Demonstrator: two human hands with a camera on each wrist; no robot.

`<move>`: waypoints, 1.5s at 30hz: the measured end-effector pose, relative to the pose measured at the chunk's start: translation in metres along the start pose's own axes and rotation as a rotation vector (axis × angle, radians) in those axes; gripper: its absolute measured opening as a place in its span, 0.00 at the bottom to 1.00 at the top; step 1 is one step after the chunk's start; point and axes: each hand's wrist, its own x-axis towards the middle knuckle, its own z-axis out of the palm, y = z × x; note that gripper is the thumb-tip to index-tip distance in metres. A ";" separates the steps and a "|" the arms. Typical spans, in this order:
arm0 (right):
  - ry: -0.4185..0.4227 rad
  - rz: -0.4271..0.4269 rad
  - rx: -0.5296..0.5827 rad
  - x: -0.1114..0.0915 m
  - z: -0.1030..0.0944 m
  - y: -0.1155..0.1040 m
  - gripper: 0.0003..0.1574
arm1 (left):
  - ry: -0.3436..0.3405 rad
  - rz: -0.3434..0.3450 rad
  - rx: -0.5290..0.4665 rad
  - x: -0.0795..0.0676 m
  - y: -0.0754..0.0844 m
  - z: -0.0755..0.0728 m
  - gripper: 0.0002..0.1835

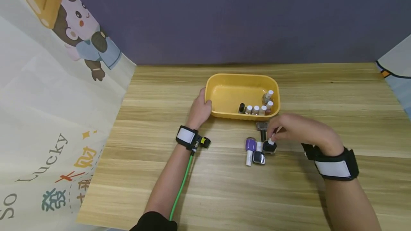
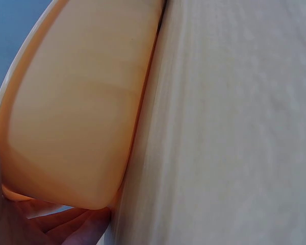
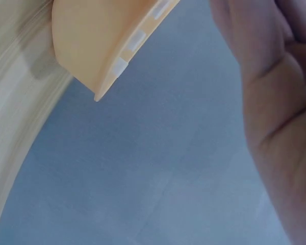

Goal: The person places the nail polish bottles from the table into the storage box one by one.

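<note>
Locate yellow tray point(image 1: 224, 93) at centre of head frame, on wood-grain table point(image 1: 141, 174). At left end of tray, see left hand point(image 1: 199, 110) gripping the side: thumb over the rim, fingers outside. Confirm in left wrist view, lower left corner.

Right of centre, see right hand point(image 1: 293, 129) pinching with fingertips the white cap of black bottle point(image 1: 269, 147), cap upward. Cannot tell whether touching table. In right wrist view, cut off at right edge.

Just left of black bottle, note dark bottle point(image 1: 259, 158) lying, white cap toward top of frame. Farther left, purple bottle point(image 1: 250, 143), cap toward bottom. Above these, below tray, grey bottle point(image 1: 262, 126) with black cap downward.

Inside tray, lower right: five white-capped bottles point(image 1: 255, 110), one black-capped bottle point(image 1: 242, 108).
</note>
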 end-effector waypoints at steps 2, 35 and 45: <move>0.044 -0.026 -0.023 0.000 -0.002 -0.001 0.06 | -0.003 -0.001 0.000 0.000 0.000 0.000 0.30; 0.873 -0.107 -0.222 0.008 -0.008 -0.001 0.09 | 0.008 -0.002 0.031 0.001 -0.001 0.001 0.30; 0.974 -0.010 -0.281 0.016 -0.008 0.002 0.12 | 0.005 0.002 0.012 0.000 0.001 0.000 0.29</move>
